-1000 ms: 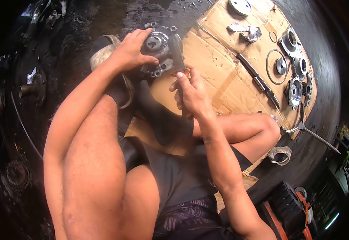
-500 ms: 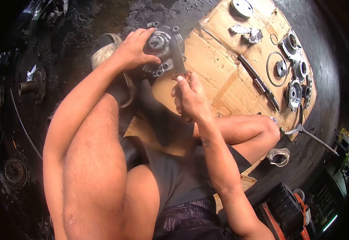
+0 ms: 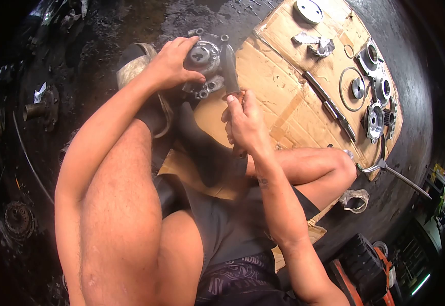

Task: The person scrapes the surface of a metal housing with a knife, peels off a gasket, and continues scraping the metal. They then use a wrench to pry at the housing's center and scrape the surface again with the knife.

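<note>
My left hand grips a round grey metal housing with bolt lugs, held on the dark floor at the edge of a cardboard sheet. My right hand is closed around the handle of a dark blade-like tool. The tool's tip lies against the right side of the housing. My sandalled foot rests just left of the housing, partly hidden by my left arm.
Metal parts lie on the cardboard at right: a disc, a long shaft, a thin ring, bearing housings and a gear. A wrench and a bracket lie beyond my knee. Greasy parts sit at left.
My right hand and the tool shifted slightly against the housing, down then back up. My left hand kept its hold on the housing.
</note>
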